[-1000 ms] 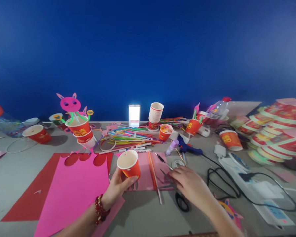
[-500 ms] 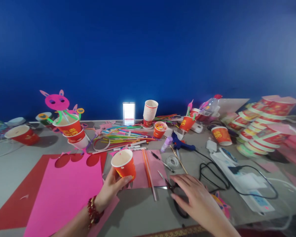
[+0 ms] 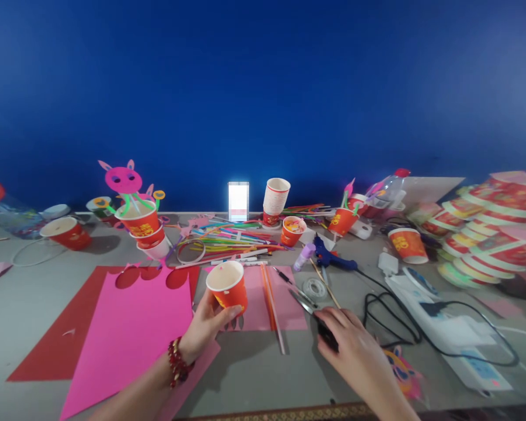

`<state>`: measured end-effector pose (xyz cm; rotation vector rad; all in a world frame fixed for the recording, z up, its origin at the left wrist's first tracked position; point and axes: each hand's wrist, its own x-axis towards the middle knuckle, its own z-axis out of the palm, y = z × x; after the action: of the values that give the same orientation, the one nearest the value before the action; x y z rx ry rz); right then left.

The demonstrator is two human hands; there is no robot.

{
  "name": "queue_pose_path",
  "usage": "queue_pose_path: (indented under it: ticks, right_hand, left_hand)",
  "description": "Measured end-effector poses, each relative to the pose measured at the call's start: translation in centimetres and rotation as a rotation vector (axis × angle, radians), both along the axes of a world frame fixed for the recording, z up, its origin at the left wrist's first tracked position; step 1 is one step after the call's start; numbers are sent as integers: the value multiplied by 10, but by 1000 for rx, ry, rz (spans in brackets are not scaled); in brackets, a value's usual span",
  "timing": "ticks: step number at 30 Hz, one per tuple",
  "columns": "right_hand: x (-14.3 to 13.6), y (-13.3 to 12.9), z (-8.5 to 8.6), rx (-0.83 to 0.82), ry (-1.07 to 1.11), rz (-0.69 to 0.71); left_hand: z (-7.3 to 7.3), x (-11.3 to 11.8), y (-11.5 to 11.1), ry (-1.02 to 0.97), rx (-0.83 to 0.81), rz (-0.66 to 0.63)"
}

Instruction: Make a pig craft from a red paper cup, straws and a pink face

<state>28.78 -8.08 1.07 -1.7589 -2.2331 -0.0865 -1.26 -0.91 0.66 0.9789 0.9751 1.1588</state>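
Note:
My left hand [image 3: 210,327] is wrapped round a red paper cup [image 3: 230,286] with a white inside, its mouth tilted toward me. The wrist wears a red bead bracelet. To the right, my right hand [image 3: 350,345] closes over the black handles of a pair of scissors [image 3: 305,302] lying on the table, blades pointing away. Its fingers partly hide the handles. Beneath the cup is a light pink sheet [image 3: 256,318] with orange and pink pipe cleaners [image 3: 269,295] across it. A black pen [image 3: 284,276] and a tape roll [image 3: 314,287] lie beyond the scissors.
Pink card [image 3: 135,339] overlaps red card at left. Behind stand a cup with a pink animal face [image 3: 123,180], coloured sticks [image 3: 232,240] and stacked cups [image 3: 275,199]. At right are a blue glue gun [image 3: 333,260], its cable, a power strip [image 3: 456,345] and piled decorated cups [image 3: 486,234].
My right hand has come down and closed over the scissor handles. My left hand still holds the cup. The whole view has shifted, so things appear further right.

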Motion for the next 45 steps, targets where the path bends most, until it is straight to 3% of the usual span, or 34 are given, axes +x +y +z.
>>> queue_pose_path:
  ticks: [4, 7, 13, 17, 21, 27, 29, 33, 36, 40, 45]
  right_hand:
    - [1, 9, -10, 72, -17, 50]
    - [0, 16, -7, 74, -30, 90]
    - [-44, 37, 32, -26, -14, 72]
    - [-85, 63, 46, -232, -93, -34]
    - [-95, 85, 36, -381, -118, -69]
    - [-77, 92, 14, -348, 49, -29]
    - [-73, 93, 12, -333, 193, 11]
    - [-71, 93, 15, -253, 906, 120]
    - [-70, 92, 20, -202, 1278, 105]
    - [-66, 90, 23, -28, 1485, 34]
    - [-63, 88, 25, 143, 1572, -7]
  left_hand:
    - [-2, 0, 0, 24, 28, -33]
    - [-4, 1, 0, 44, 52, -78]
    - [-6, 4, -1, 107, 123, -118]
    - [-10, 5, -1, 223, 190, -157]
    - [-21, 3, -2, 305, 304, -180]
    - [-37, 0, -4, 334, 323, -249]
    - [-36, 1, -4, 295, 310, -271]
    - [-27, 1, -5, 276, 327, -255]
    - [-25, -1, -6, 249, 335, -245]
    - [-28, -4, -9, 170, 291, -334]
    - [-25, -7, -11, 119, 181, -408]
